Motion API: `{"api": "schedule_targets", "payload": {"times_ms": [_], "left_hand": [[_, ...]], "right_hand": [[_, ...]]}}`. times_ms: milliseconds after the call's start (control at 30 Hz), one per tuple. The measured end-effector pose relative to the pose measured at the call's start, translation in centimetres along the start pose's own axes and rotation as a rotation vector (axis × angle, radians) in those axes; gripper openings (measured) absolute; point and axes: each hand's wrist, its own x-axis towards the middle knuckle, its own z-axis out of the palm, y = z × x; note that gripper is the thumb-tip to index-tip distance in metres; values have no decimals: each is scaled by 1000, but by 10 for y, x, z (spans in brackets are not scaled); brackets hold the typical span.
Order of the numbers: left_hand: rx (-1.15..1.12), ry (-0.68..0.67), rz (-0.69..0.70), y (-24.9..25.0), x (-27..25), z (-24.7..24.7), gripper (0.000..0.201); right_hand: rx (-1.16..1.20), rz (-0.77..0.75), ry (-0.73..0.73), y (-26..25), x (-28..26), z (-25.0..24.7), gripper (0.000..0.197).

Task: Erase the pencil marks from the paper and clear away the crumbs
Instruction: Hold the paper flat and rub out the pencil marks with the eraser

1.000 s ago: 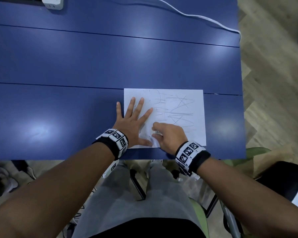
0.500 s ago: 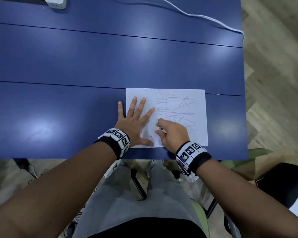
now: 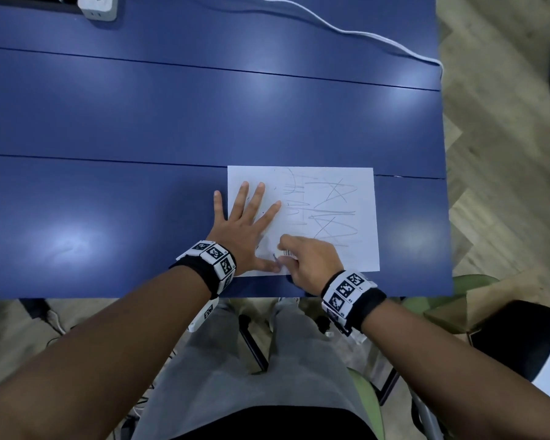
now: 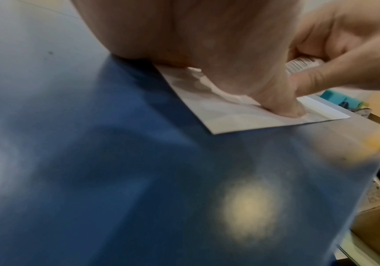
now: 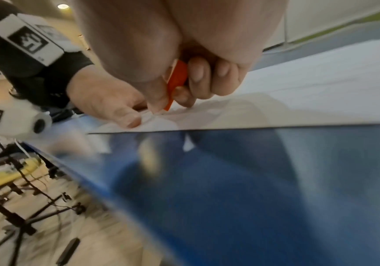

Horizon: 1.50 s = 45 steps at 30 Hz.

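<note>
A white sheet of paper [image 3: 340,255] lies near the front edge of the blue table [image 3: 140,122]; grey pencil scribbles [image 3: 327,211] cover its middle and right. My left hand [image 3: 245,223] lies flat with spread fingers on the sheet's left part, thumb [image 4: 282,106] pressing the paper [image 4: 230,117]. My right hand [image 3: 305,258] grips an eraser [image 3: 289,252] in a barcoded sleeve and holds it on the paper near the lower left corner. In the right wrist view the eraser's orange side [image 5: 175,82] shows between thumb and curled fingers, its tip on the paper [image 5: 298,100].
A white power strip [image 3: 97,6] sits at the table's far left edge, and a white cable [image 3: 346,31] runs across the far right corner. The table's right edge borders wooden floor [image 3: 505,154]. A green chair [image 3: 365,404] and my legs are below the front edge.
My right hand with the eraser has slid slightly toward me and left over the sheet's lower left area. The left hand has stayed flat on the paper.
</note>
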Motion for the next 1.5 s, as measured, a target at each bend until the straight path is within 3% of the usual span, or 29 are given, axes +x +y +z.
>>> {"api": "schedule_targets", "payload": {"times_ms": [167,300,467,700,833,933,1267,1500], "left_hand": [[-2,-4,1,0,-1,-1,127],[-12,4,2,0,-1,1,127],[-6,-15,5,0,1,0,128],[-30,5,9,-1,-1,1,129],[-222,88,-135,3,1,-2,135],[-227,64,-229,11,10,-8,140],[-197,44,-193,12,26,-12,141],[-173,17,-192,11,25,-15,138]], "right_hand": [[16,56,85,2,11,-4,17],[-31,-21,-27,-3,-1,1,19],[-15,71,144,6,22,-19,17],[-22,114,137,7,24,-20,17],[-15,129,125,5,25,-20,17],[4,140,122,6,24,-20,17],[-42,110,66,9,32,-29,16],[-44,122,146,17,53,-51,18]]}}
